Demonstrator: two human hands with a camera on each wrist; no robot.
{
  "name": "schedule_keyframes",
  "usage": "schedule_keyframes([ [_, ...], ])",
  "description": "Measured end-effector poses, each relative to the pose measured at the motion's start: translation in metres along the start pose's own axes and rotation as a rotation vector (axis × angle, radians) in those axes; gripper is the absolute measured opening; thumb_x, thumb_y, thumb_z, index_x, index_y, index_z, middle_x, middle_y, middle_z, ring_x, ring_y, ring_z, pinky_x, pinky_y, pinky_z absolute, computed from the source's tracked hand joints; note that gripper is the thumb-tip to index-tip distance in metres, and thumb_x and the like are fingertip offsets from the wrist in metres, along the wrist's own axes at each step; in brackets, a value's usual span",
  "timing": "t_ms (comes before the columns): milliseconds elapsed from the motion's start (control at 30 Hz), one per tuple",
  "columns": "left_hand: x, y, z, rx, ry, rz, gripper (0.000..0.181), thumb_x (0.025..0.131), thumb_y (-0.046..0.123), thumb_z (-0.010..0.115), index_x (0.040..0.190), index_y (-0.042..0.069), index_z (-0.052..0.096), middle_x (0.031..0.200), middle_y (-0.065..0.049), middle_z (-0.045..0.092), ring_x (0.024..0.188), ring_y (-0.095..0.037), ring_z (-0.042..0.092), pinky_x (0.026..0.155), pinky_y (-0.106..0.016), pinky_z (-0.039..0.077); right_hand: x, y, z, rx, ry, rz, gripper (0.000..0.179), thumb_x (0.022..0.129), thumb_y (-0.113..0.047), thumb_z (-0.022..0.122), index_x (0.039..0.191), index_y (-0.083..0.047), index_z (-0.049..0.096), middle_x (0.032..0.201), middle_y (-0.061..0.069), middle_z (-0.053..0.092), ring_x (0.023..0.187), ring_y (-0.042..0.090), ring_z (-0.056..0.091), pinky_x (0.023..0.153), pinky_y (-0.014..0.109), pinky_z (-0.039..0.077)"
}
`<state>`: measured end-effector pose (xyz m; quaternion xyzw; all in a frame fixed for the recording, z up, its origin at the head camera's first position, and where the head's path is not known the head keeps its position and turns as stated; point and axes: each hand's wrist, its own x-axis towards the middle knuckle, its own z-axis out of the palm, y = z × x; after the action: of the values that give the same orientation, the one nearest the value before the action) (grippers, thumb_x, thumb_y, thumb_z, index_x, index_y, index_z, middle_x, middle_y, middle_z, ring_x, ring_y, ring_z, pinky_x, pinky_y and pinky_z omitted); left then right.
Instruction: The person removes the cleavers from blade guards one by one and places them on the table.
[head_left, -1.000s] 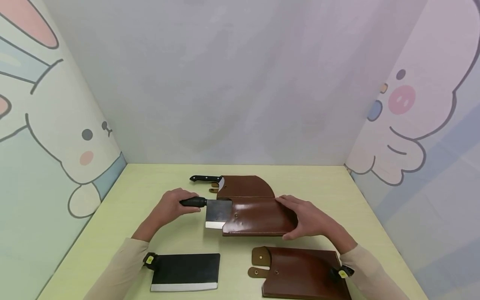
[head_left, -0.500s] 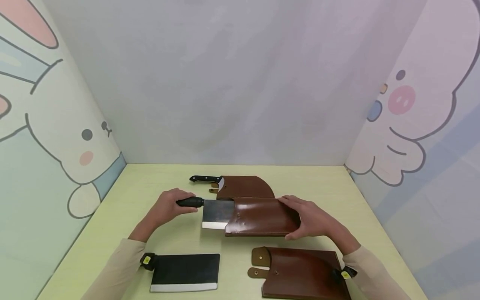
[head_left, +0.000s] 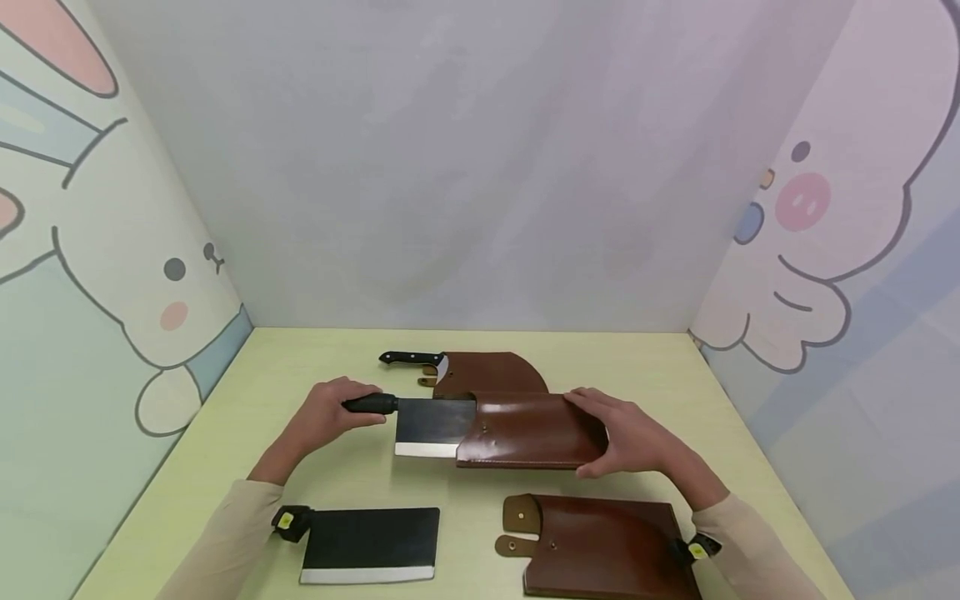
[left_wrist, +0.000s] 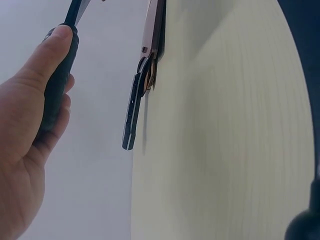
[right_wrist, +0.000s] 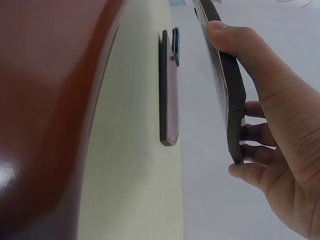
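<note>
My left hand grips the black handle of a cleaver above the middle of the table. Its dark blade with a bright edge is partly inside a brown leather sheath, and the rest of the blade is hidden there. At the sheath's far right end my right hand holds it, thumb on the lower edge and fingers along the upper one. From the right wrist view, that thumb and fingertips press the sheath's narrow end. Both cleaver and sheath hang slightly above the tabletop.
Behind lies a black-handled knife in a rounded brown sheath. A second cleaver blade lies at front left, its handle hidden by the left wrist camera. Another brown sheath with two straps lies at front right. Walls enclose the table.
My left hand has moved left with the cleaver, and more of the blade shows outside the sheath. The right hand has shifted slightly right with the sheath.
</note>
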<state>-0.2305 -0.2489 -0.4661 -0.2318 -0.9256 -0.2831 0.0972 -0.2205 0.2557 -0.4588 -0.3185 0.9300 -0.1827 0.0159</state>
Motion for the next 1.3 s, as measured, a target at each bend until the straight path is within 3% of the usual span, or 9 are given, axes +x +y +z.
schedule_keyframes([
  [433,-0.002,-0.003,-0.002,-0.025,-0.003,-0.007,0.041,0.08,0.034,0.089,0.114,0.015,0.078,0.098,-0.001,0.072,0.081,-0.014,0.057,0.067,-0.029,0.049,-0.002,0.001,-0.002,0.005,-0.001,0.004,0.111,0.065,-0.054,0.093,0.156,-0.017,0.042,0.156,0.012,0.043,0.133,0.036,0.053,0.092,0.052,0.053],
  [867,-0.007,-0.012,-0.002,-0.018,0.041,0.035,0.039,0.079,0.032,0.09,0.112,0.016,0.079,0.097,0.002,0.073,0.081,-0.012,0.058,0.066,-0.028,0.05,-0.006,0.003,-0.003,0.012,0.009,0.017,0.11,0.065,-0.054,0.093,0.156,-0.018,0.043,0.156,0.012,0.044,0.134,0.037,0.053,0.092,0.052,0.052],
  [1067,-0.01,-0.014,-0.004,-0.02,0.056,0.057,0.039,0.078,0.029,0.09,0.112,0.015,0.078,0.096,0.002,0.073,0.08,-0.011,0.058,0.064,-0.027,0.049,-0.006,0.003,-0.004,0.018,0.016,0.017,0.112,0.065,-0.066,0.088,0.156,-0.019,0.043,0.156,0.011,0.044,0.135,0.037,0.052,0.092,0.052,0.052],
  [1300,-0.011,-0.013,-0.004,-0.009,0.063,0.06,0.039,0.077,0.029,0.091,0.111,0.014,0.079,0.095,0.002,0.073,0.079,-0.011,0.057,0.064,-0.027,0.049,-0.011,0.005,-0.002,-0.004,0.019,0.021,0.11,0.065,-0.059,0.092,0.156,-0.019,0.043,0.155,0.011,0.044,0.132,0.037,0.054,0.089,0.051,0.053],
])
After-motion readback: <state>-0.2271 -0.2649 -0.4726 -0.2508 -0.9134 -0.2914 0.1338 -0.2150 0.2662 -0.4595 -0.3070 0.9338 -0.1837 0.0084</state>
